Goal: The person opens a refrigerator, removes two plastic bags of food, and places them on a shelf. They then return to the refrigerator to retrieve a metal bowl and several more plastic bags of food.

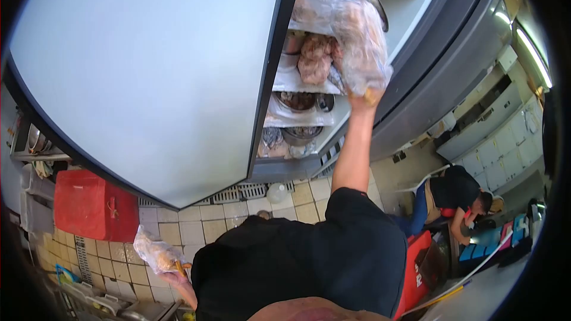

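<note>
A clear plastic bag (361,38) with pale, meat-like contents is in my right hand (366,98). That arm reaches up to the shelves of an upright fridge (279,169). My fingers are closed on the bag's lower end and partly hidden by it. Beside it, more bagged food (312,0) lies on the upper shelf, and a lump of pinkish bagged meat (315,59) sits one shelf lower. Down at the left, my left hand (173,276) is closed around a second clear plastic bag (156,251) with light brownish contents.
The white fridge door (148,71) stands wide at the left. Metal pots (302,135) fill lower shelves. A red box (95,205) is on the tiled floor (190,232). At the right, a seated person (455,193) leans over a table; a red container (416,270) stands nearby.
</note>
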The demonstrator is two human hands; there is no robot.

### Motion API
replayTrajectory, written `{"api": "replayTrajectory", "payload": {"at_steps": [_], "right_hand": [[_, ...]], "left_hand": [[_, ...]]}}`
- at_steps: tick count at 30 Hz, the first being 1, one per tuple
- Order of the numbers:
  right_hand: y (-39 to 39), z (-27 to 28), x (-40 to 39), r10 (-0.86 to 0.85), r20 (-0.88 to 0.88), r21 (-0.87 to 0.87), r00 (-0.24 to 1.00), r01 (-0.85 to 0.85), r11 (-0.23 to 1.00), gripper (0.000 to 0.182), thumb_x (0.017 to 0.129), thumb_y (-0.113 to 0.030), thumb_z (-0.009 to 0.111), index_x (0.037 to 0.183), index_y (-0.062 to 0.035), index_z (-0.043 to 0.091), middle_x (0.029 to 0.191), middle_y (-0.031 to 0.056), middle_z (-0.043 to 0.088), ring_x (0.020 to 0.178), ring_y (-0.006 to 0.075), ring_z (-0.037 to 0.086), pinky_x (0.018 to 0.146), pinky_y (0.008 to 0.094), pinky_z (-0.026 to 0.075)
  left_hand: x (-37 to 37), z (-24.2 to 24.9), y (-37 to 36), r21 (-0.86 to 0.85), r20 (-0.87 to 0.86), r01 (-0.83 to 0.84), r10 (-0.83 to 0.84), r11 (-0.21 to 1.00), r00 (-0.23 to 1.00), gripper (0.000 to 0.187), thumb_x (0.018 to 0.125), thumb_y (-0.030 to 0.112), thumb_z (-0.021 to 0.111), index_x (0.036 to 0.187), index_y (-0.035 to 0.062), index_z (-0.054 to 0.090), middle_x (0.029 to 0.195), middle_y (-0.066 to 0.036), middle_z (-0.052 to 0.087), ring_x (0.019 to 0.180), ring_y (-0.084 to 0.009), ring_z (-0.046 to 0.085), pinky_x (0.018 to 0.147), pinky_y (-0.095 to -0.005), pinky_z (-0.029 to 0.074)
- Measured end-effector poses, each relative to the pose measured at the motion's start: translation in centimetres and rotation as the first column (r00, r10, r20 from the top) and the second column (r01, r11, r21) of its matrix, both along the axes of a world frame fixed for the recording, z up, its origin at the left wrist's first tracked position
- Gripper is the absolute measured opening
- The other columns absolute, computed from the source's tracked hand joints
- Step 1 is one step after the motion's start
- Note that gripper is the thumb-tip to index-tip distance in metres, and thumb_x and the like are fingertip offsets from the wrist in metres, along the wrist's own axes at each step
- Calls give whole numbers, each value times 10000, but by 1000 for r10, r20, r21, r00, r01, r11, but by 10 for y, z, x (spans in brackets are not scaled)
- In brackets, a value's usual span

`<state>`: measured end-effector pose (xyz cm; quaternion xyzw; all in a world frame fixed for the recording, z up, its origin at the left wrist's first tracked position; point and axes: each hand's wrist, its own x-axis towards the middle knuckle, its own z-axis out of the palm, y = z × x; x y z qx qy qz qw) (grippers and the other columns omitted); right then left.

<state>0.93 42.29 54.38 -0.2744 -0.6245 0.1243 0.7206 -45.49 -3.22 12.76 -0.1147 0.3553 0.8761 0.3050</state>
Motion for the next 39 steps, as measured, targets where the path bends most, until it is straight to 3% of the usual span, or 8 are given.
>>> {"api": "replayTrajectory", "payload": {"at_steps": [4,7,10,13,16,20,29,39], "right_hand": [[-52,-86,-42,-145,4,-26,989,145,989,431,823,-151,580,1230,-62,469,1160,115,542,968,234,542,781,374,493],[-105,-129,-92,259,-306,-149,916,-315,937,465,815,-177,596,1245,-65,457,1161,128,535,958,243,538,779,374,491],[-154,-176,-133,519,-685,-141,512,-792,594,501,806,-202,613,1259,-68,445,1162,141,528,949,251,533,777,373,489],[-192,-228,-198,446,-888,-77,108,-993,87,538,798,-228,629,1274,-71,434,1163,153,521,940,260,528,775,373,487],[-237,-259,-283,153,-982,42,-111,-917,-397,576,790,-254,646,1289,-75,422,1164,166,514,930,269,523,773,373,485],[-272,-270,-409,-156,-977,212,-144,-696,-686,627,779,-289,667,1309,-79,406,1166,183,505,918,280,517,771,373,483],[-246,-247,-609,284,-940,-7,-189,-821,-570,746,696,-343,727,1316,-90,399,1291,123,482,1133,307,498,872,411,473],[-116,-257,-697,448,-854,-210,267,-962,173,519,818,-378,595,1228,-77,492,1152,69,571,960,227,581,742,354,512]], "left_hand": [[-19,-9,-28,18,-66,83,-82,996,994,516,925,399,389,1300,45,404,1178,-124,538,1027,-259,554,829,-431,482],[-41,-11,-55,41,-167,122,-114,992,979,510,931,387,384,1302,37,401,1187,-124,537,1044,-257,551,861,-414,476],[-64,18,-62,184,-81,135,-122,974,989,515,906,270,421,1342,1,369,1277,-137,509,1118,-257,537,950,-404,440],[-91,10,-86,266,25,189,-203,945,979,516,912,324,426,1319,7,397,1261,-137,517,1111,-244,539,940,-403,446],[-100,28,-110,276,-17,163,-165,947,986,609,871,437,508,1316,33,415,1265,-120,521,1129,-235,525,958,-400,427],[-130,67,-138,374,-55,133,-122,918,991,597,879,430,487,1323,38,412,1308,-137,490,1155,-269,510,998,-423,395],[-190,48,-193,303,-11,-116,125,946,992,555,895,392,485,1316,37,419,1288,-133,509,1152,-267,516,1012,-417,389],[-329,90,-245,92,-67,-327,334,940,940,510,901,361,446,1281,22,458,1244,-126,544,1109,-259,546,983,-394,415]]}}
